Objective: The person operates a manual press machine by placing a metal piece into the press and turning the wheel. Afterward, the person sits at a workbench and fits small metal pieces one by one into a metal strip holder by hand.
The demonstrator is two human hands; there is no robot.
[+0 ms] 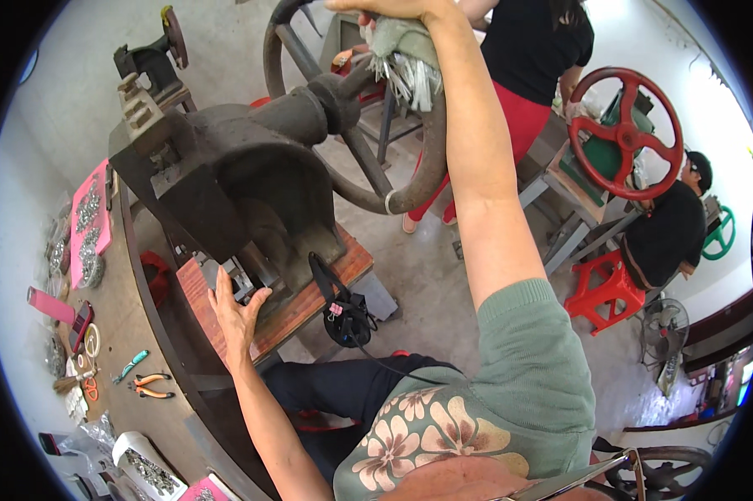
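Observation:
A dark cast-iron hand press (201, 159) stands before me on a reddish wooden board (343, 263). My left hand (236, 313) is at its base, thumb and fingers set on either side of a small metal die block (243, 284). Any small part inside the block is too small to make out. My right arm reaches far up to the large dark handwheel (435, 142). At the top edge my right hand (397, 7), partly cut off, grips the wheel beside a grey-green cloth (406, 37) with frayed pale strips.
On the left bench (155, 359) are orange-handled pliers (151, 386), teal pliers (133, 365), a phone (82, 326) and a pink tray (90, 221) of small metal parts. A black bag (347, 321) hangs by the board. Two people work beyond, near a red handwheel (625, 134) and red stool (606, 288).

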